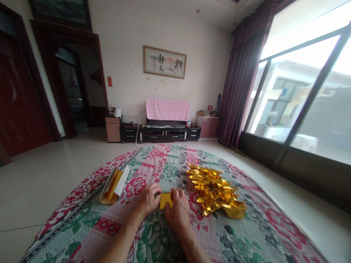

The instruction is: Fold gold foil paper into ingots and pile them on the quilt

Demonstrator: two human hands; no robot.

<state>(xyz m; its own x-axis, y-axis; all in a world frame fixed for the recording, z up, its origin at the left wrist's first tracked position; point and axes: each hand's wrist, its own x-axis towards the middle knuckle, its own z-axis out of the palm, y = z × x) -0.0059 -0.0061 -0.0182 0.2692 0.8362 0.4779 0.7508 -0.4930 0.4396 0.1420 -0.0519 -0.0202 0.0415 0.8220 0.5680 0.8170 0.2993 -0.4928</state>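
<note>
Between my two hands, low over the flowered cloth, is a small yellow-gold piece of paper (165,201). My left hand (150,199) has its fingers curled at the paper's left end. At the right end, my right hand (177,206) grips it, thumb in front and fingers behind. Right of my hands lies a row of folded gold foil papers (216,190), shiny and overlapping. To the left rests a curled stack of gold foil sheets (114,185) with white edges.
The round table wears a flowered tablecloth (153,237) in red, green and grey. Beyond it, a low black TV cabinet (167,135) stands against the wall, with a pink cloth (168,109) over the screen. Large windows (301,91) and a purple curtain (238,84) are at the right.
</note>
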